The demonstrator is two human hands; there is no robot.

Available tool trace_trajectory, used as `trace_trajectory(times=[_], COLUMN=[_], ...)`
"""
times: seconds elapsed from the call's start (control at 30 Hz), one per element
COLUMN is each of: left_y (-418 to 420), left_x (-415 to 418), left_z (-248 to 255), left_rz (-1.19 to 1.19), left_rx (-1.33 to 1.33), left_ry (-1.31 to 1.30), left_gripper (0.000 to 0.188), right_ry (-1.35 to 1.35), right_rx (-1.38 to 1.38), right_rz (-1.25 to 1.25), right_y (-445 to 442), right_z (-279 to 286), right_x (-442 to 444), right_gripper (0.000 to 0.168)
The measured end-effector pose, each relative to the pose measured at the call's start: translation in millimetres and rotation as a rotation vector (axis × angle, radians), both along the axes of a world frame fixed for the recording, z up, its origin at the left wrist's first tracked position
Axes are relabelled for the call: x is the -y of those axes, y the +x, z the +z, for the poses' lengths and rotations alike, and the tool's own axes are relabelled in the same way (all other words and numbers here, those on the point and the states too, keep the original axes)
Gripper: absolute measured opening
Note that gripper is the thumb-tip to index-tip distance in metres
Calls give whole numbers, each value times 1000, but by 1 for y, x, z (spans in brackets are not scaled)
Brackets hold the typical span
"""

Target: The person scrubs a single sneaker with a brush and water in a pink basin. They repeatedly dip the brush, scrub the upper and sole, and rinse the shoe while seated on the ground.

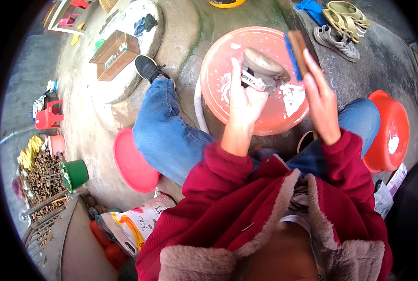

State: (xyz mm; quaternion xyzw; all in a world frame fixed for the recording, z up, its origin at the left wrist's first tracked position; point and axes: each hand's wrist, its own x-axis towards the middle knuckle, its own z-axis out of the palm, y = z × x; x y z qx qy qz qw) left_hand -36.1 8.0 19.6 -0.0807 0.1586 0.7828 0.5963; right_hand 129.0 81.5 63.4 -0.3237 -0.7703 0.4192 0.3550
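Note:
Over a large orange plastic basin, my left hand holds a wet grey shoe with its sole edge facing up and away from me. A white strap with dark lettering shows on the shoe. My right hand, slightly blurred, is closed on a wooden scrubbing brush with blue bristles. The bristles face left, towards the shoe, and stand a little apart from it. Shallow water with patches of white foam lies in the basin.
A red basin stands by my right knee, a pink basin by my left. A pale hose runs beside the orange basin. Shoes stand on the ledge at upper right. A cardboard box sits on the round slab beyond my left foot.

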Motion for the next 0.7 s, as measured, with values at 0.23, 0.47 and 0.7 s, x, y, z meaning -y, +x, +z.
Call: trace_trajectory(times=[0.23, 0.47, 0.7], left_y=[5, 12, 12], left_x=[-3, 2, 1], left_z=[-9, -19, -28], left_rz=[12, 102, 68], left_rx=[-232, -338, -327], left_ry=[-325, -322, -415], left_gripper=[53, 37, 36], right_ry=[17, 113, 128], right_rx=[144, 64, 237], right_rz=[222, 221, 238], right_y=[17, -18, 2], right_z=[-2, 13, 10], right_x=[44, 26, 41], right_gripper=[44, 44, 46])
